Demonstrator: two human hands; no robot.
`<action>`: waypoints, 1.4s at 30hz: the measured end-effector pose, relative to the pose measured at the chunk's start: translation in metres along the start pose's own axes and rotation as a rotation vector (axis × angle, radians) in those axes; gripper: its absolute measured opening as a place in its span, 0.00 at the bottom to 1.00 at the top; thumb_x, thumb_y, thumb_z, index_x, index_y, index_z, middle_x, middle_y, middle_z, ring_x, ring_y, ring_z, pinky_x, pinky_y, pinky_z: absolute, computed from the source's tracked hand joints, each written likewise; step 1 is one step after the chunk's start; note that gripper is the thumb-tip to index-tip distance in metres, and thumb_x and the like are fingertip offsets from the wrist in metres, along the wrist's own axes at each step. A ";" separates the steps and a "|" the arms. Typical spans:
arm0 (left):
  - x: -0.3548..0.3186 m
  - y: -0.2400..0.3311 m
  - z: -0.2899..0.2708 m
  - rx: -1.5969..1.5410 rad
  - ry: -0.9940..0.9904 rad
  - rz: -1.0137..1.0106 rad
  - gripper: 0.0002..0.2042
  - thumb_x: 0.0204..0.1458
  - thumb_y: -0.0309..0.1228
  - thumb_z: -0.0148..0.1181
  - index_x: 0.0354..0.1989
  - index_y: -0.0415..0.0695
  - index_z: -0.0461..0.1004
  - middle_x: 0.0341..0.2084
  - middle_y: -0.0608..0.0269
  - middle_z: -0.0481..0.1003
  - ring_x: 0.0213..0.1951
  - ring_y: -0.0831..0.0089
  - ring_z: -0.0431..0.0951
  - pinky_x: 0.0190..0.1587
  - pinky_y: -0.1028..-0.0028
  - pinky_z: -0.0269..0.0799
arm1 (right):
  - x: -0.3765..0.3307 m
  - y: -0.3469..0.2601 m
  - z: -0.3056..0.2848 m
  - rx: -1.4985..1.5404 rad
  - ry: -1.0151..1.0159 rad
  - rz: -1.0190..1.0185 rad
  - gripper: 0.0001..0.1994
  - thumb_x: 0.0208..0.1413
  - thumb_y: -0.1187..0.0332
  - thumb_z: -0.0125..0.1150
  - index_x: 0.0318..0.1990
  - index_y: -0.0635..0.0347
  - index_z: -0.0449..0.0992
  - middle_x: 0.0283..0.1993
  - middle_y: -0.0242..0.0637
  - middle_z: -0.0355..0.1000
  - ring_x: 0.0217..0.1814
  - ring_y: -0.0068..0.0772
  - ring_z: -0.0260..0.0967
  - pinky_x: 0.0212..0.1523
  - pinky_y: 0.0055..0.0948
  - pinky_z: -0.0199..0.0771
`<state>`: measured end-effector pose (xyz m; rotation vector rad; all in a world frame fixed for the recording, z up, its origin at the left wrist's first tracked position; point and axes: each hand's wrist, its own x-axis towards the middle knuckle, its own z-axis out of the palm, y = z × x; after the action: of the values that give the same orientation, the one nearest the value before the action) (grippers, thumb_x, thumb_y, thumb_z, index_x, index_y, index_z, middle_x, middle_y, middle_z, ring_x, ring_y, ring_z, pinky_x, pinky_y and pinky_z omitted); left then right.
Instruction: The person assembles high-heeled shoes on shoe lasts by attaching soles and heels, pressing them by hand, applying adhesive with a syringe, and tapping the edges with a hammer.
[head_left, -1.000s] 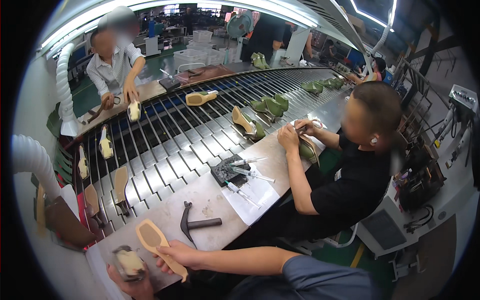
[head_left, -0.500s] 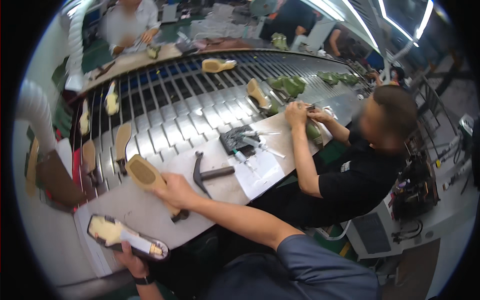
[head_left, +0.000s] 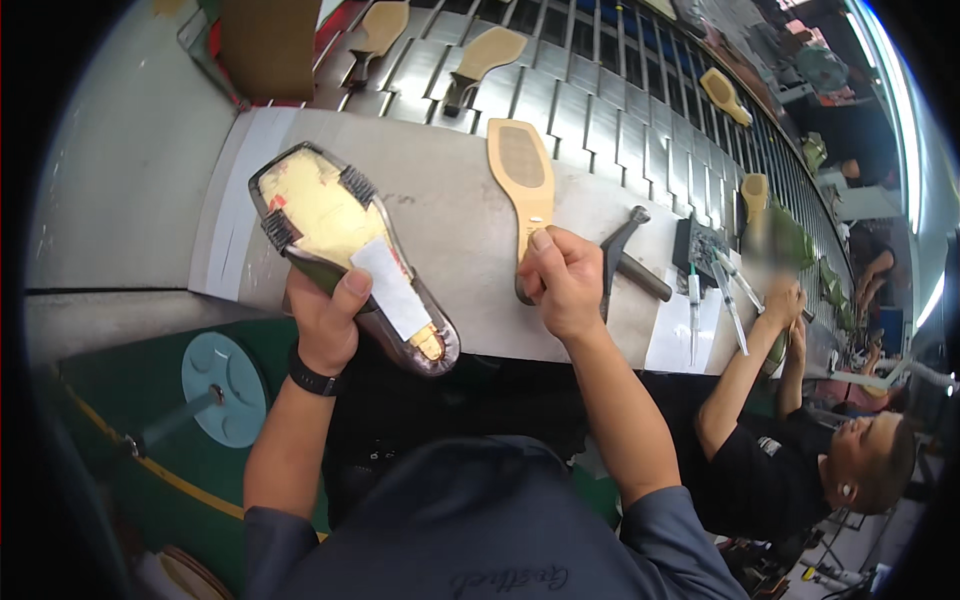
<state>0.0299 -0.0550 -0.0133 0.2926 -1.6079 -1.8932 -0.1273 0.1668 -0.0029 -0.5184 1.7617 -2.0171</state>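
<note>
A round blue disc [head_left: 225,390] stood low over the green floor [head_left: 140,400], at eight o'clock from the left hand [head_left: 325,322]. That hand was clamped round an underside-up shoe [head_left: 318,208], its broad end toward twelve, over the worktable [head_left: 435,190]. The right hand [head_left: 568,285] had thumb and fingers pinched together on a tan sole [head_left: 524,172], which reached toward eleven. A hammer [head_left: 645,278] lay close by at two o'clock, between that hand and the dark block [head_left: 690,248], syringes [head_left: 695,315] and white paper [head_left: 664,345]. A co-worker's hands [head_left: 783,303] were at three.

1 dark shoe [head_left: 328,212], underside up, beside 1 tan, seemingly heeled sole [head_left: 523,168].
</note>
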 end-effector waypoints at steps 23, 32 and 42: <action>0.017 0.041 0.024 -0.278 -0.058 -0.196 0.22 0.59 0.37 0.63 0.56 0.33 0.75 0.47 0.58 0.82 0.47 0.71 0.82 0.54 0.70 0.75 | -0.213 0.007 -0.041 0.345 0.251 0.062 0.16 0.65 0.70 0.63 0.57 0.63 0.69 0.74 0.61 0.63 0.73 0.50 0.68 0.68 0.45 0.72; 0.020 0.037 0.060 -0.312 -0.361 -0.127 0.32 0.51 0.35 0.68 0.65 0.34 0.69 0.55 0.54 0.78 0.54 0.66 0.80 0.59 0.66 0.74 | -0.163 -0.006 -0.021 0.373 0.202 0.417 0.11 0.68 0.73 0.62 0.52 0.72 0.79 0.42 0.49 0.83 0.39 0.37 0.84 0.44 0.36 0.86; 0.047 0.109 0.079 -0.269 -0.496 -0.116 0.26 0.62 0.30 0.64 0.67 0.38 0.66 0.57 0.36 0.77 0.60 0.51 0.80 0.61 0.54 0.80 | -0.141 -0.084 0.002 0.216 -0.126 0.038 0.13 0.69 0.69 0.63 0.50 0.75 0.80 0.44 0.52 0.83 0.39 0.38 0.84 0.41 0.37 0.88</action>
<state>-0.0154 -0.0249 0.1183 -0.2213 -1.6321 -2.3728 -0.0121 0.2499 0.0789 -0.5261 1.4496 -2.0685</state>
